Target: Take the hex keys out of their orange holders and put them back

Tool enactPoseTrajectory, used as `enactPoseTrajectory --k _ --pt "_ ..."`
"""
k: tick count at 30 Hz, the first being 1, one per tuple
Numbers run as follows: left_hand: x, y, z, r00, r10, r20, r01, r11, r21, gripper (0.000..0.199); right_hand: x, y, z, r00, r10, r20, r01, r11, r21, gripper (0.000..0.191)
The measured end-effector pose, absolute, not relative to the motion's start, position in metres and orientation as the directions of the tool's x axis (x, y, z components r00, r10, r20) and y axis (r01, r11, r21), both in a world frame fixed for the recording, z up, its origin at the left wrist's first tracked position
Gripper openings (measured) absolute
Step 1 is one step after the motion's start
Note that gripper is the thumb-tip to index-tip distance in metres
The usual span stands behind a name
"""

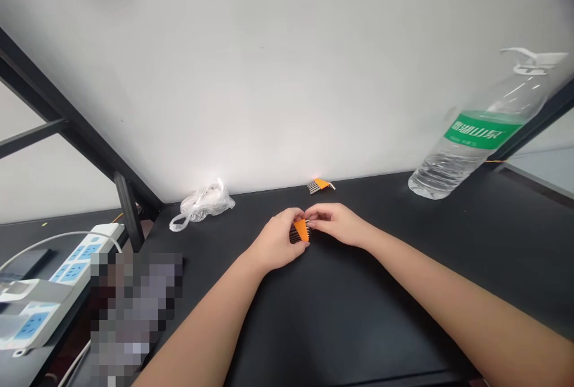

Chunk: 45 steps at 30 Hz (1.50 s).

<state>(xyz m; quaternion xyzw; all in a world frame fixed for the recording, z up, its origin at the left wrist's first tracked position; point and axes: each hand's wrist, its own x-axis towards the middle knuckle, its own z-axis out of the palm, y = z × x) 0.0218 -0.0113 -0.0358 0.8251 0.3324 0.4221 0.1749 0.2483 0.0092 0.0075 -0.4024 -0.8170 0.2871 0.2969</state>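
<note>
My left hand (281, 241) is closed around a hex key set (302, 230), an orange holder with several thin dark metal rods, just above the black tabletop. The thumb lies under it and the fingers curl over the top. My right hand (336, 223) pinches at the set's right end, thumb and fingertips together; which key it touches is too small to tell. Behind my hands, by the wall, lies a second orange holder (321, 183) with similar metal rods and a short bent end on its right.
A crumpled clear plastic bag (206, 200) lies back left. At the back right stands a large water bottle (484, 130) with a green label. Left of the desk are a white power strip (74, 273) with cables and a black metal frame (81, 136). A blurred-out patch covers the lower left.
</note>
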Motion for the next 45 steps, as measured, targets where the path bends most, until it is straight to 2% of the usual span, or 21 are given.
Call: enactPoseTrajectory --k 3,8,12,15,16,18,21,24,27,29,33,41,43,45 --pt "0.023 -0.012 -0.033 0.444 0.696 0.564 0.409 -0.718 0.563 0.051 0.250 0.011 0.007 -0.491 0.842 0.225 0.489 0.480 -0.728 0.024" --pt "0.024 -0.014 -0.032 0.468 0.672 0.573 0.413 -0.740 0.531 0.057 0.249 0.008 0.007 -0.462 0.863 0.203 0.482 0.437 -0.759 0.021" --pt "0.020 -0.010 -0.037 0.437 0.695 0.571 0.447 -0.718 0.533 0.066 0.253 0.006 0.009 -0.345 0.908 0.239 0.491 0.392 -0.778 0.016" --pt "0.016 -0.005 -0.040 0.411 0.716 0.564 0.465 -0.697 0.546 0.067 0.267 0.009 0.013 -0.295 0.930 0.219 0.569 0.355 -0.742 0.015" --pt "0.015 -0.004 -0.041 0.404 0.721 0.562 0.466 -0.691 0.552 0.066 0.273 0.010 0.015 -0.293 0.934 0.203 0.616 0.347 -0.707 0.014" --pt "0.014 -0.002 -0.041 0.392 0.730 0.560 0.467 -0.682 0.562 0.065 0.285 0.014 0.017 -0.297 0.924 0.240 0.734 0.382 -0.562 0.012" --pt "0.015 -0.003 -0.041 0.378 0.735 0.563 0.469 -0.676 0.567 0.066 0.295 0.023 0.018 -0.313 0.843 0.437 0.852 0.452 -0.262 0.020" --pt "0.018 -0.004 -0.041 0.374 0.730 0.572 0.474 -0.680 0.558 0.067 0.295 0.038 0.017 -0.376 0.725 0.577 0.876 0.481 -0.033 0.041" --pt "0.019 -0.003 -0.041 0.373 0.711 0.596 0.478 -0.698 0.533 0.066 0.293 0.053 0.016 -0.445 0.710 0.546 0.874 0.477 0.091 0.064" --pt "0.020 -0.003 -0.041 0.367 0.704 0.609 0.481 -0.703 0.523 0.066 0.293 0.060 0.017 -0.442 0.754 0.486 0.886 0.452 0.104 0.072" --pt "0.021 -0.003 -0.041 0.367 0.702 0.610 0.491 -0.703 0.515 0.065 0.293 0.060 0.016 -0.427 0.799 0.423 0.895 0.441 0.070 0.069" --pt "0.019 -0.006 -0.041 0.383 0.701 0.601 0.448 -0.710 0.543 0.068 0.277 0.035 0.012 -0.489 0.741 0.461 0.859 0.502 0.103 0.056" --pt "0.019 -0.006 -0.041 0.377 0.685 0.624 0.437 -0.725 0.532 0.068 0.272 0.023 0.014 -0.491 0.690 0.532 0.846 0.524 0.101 0.049" --pt "0.019 -0.006 -0.040 0.370 0.659 0.655 0.436 -0.746 0.504 0.064 0.267 0.011 0.018 -0.458 0.632 0.625 0.823 0.568 0.029 0.040"
